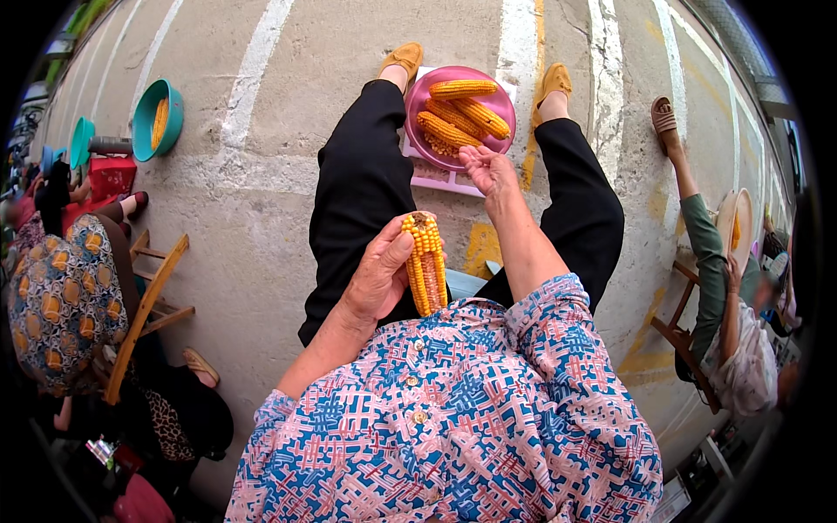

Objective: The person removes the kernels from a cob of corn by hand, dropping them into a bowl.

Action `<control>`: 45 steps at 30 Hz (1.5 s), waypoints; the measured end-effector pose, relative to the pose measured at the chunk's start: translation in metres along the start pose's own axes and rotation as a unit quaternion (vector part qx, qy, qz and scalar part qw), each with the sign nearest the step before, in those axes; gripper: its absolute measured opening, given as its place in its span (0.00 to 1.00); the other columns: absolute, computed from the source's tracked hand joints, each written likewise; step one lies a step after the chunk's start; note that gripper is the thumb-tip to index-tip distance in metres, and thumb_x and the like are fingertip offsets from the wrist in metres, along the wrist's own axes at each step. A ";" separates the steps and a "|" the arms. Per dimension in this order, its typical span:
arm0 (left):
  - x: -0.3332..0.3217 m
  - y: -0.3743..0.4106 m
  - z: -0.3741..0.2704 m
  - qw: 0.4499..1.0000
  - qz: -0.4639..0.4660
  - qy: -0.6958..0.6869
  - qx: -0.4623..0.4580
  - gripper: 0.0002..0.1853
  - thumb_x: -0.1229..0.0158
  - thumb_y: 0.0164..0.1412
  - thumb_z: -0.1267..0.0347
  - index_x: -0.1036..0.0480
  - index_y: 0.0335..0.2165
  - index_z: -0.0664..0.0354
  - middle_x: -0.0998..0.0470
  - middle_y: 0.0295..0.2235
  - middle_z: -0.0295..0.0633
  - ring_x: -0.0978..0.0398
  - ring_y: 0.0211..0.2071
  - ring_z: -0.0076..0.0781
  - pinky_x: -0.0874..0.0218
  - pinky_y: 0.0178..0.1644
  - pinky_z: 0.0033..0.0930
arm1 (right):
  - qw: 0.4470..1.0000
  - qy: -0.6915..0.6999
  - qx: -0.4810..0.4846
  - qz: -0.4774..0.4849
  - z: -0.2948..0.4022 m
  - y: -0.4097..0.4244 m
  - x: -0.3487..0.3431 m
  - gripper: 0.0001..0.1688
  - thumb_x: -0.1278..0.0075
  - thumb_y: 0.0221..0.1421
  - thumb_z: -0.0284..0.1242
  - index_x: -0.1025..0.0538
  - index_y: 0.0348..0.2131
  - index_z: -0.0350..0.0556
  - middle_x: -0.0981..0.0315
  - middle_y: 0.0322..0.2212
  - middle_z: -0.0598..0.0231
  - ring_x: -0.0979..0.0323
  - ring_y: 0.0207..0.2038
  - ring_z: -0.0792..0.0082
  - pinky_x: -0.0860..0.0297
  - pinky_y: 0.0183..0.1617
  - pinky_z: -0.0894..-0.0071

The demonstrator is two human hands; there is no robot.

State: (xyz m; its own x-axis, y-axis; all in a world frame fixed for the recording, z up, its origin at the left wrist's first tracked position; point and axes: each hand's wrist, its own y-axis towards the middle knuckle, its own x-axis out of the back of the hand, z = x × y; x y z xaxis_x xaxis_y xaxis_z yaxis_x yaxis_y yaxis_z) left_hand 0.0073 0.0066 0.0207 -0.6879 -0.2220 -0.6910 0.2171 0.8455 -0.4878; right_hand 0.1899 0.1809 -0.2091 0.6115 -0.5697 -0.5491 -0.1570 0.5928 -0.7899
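My left hand [377, 274] grips an ear of dried yellow corn [428, 261] in front of my shirt. A strip along the ear is bare of kernels, showing the paler cob; full rows stand on both sides and near the top end. Farther out, my right hand [487, 168] is at the near rim of a pink plastic basin [503, 104], palm partly up and fingers loosely bent, with nothing visible in it. Several whole corn ears [464, 89] lie in the basin, and loose kernels [441, 145] sit below them.
The basin rests on a low pink-and-white stool [448, 187] between my feet. To the left are a teal basin [175, 124] with corn, a wooden chair [147, 314] and seated people. A seated person [739, 346] at right has a round tray [743, 225] with corn.
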 end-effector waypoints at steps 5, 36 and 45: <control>0.002 0.001 0.001 1.000 -0.002 0.004 -0.001 0.28 0.46 0.61 0.55 0.39 0.53 0.62 0.26 0.40 0.46 0.25 0.42 0.35 0.33 0.49 0.36 | 0.999 -0.017 -0.017 -0.036 0.000 -0.004 -0.013 0.26 0.58 0.60 0.32 0.46 0.52 0.36 0.51 0.55 0.34 0.45 0.57 0.38 0.36 0.54 0.37; -0.046 -0.005 -0.007 0.905 0.142 0.316 -0.248 0.27 0.47 0.61 0.52 0.34 0.49 0.63 0.38 0.51 0.42 0.36 0.51 0.28 0.43 0.54 0.29 | 0.882 0.249 0.027 0.399 0.010 -0.243 -0.129 0.67 0.43 0.44 0.58 0.61 0.64 0.39 0.65 0.63 0.42 0.58 0.65 0.44 0.51 0.66 0.47; -0.055 -0.019 -0.005 0.879 0.139 0.355 -0.286 0.26 0.49 0.62 0.51 0.33 0.46 0.64 0.38 0.49 0.40 0.37 0.49 0.25 0.44 0.54 0.26 | 0.897 0.171 0.124 0.387 0.009 -0.255 -0.130 0.59 0.47 0.48 0.56 0.56 0.62 0.40 0.53 0.59 0.42 0.52 0.62 0.45 0.48 0.64 0.45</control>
State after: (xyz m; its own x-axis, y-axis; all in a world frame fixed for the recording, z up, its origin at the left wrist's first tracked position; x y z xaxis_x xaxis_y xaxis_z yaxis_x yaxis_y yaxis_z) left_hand 0.0375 0.0053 0.0701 -0.9663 0.2191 -0.1350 0.2011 0.9702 0.1350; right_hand 0.1576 0.1090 0.0660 0.1126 -0.0480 -0.9925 -0.2285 0.9708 -0.0729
